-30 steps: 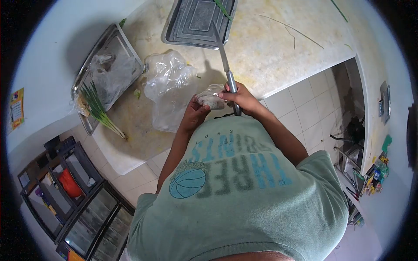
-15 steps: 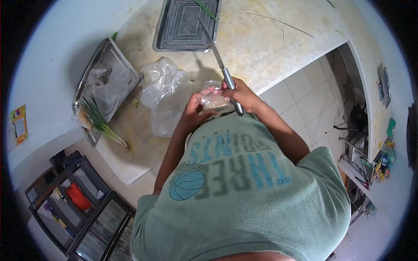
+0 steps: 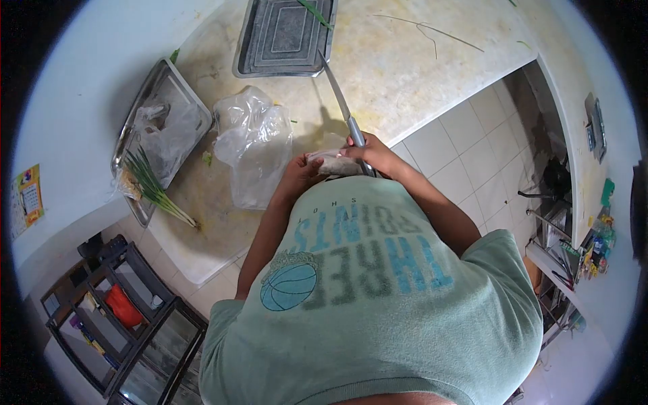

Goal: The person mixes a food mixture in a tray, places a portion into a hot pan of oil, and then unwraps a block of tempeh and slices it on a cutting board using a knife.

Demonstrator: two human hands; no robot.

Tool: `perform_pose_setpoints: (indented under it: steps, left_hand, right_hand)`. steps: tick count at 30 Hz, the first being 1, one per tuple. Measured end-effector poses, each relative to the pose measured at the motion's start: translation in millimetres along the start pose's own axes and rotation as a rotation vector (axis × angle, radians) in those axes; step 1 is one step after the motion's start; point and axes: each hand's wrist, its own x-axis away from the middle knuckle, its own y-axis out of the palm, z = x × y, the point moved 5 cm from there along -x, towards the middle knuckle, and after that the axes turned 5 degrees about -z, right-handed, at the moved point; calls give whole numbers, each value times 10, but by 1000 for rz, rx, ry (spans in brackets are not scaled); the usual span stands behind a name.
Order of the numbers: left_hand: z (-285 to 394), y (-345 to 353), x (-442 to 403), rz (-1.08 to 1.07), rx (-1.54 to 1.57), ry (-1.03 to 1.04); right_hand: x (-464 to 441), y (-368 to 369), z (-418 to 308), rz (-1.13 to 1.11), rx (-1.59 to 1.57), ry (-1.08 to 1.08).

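My right hand [image 3: 371,154] is closed round the handle of a long kitchen knife [image 3: 339,96], whose blade points away from me toward the metal tray. With its fingertips that hand also touches a clear plastic bag [image 3: 331,160] close to my shirt. My left hand [image 3: 298,174] pinches the left side of the same bag. Something pale lies inside the bag, but I cannot make out what. Left of my hands, a larger clear plastic bag [image 3: 253,152] is spread on the table.
A metal tray [image 3: 241,64] lies at the back with a green leaf [image 3: 314,12] on it. Another tray [image 3: 196,94] at the left bears crumpled plastic and green onions [image 3: 155,189]. Thin stems [image 3: 432,28] lie on the worktop [image 3: 398,81], whose right edge drops to tiled floor.
The small bag has tipped and bunched lower between my hands, near my shirt. My right hand and the knife have shifted slightly, and the blade stands a little steeper.
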Motion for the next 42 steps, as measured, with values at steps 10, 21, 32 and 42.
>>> perform_pose_setpoints:
  steps: [10,21,32,42]
  left_hand:
    - [36,114,-68,-146,344,82]
    - [155,48,-5,-31,-635,209]
    - [536,261,214,-231,-1081,436]
    - [859,450,226,-190,-1172,360]
  right_hand:
    - [10,-67,-132,-71,209,-29]
    - [86,-104,-134,-10,500,-60]
    - [288,0,-351,-114,529,-88]
    - [324,1,-503,37,645,-202]
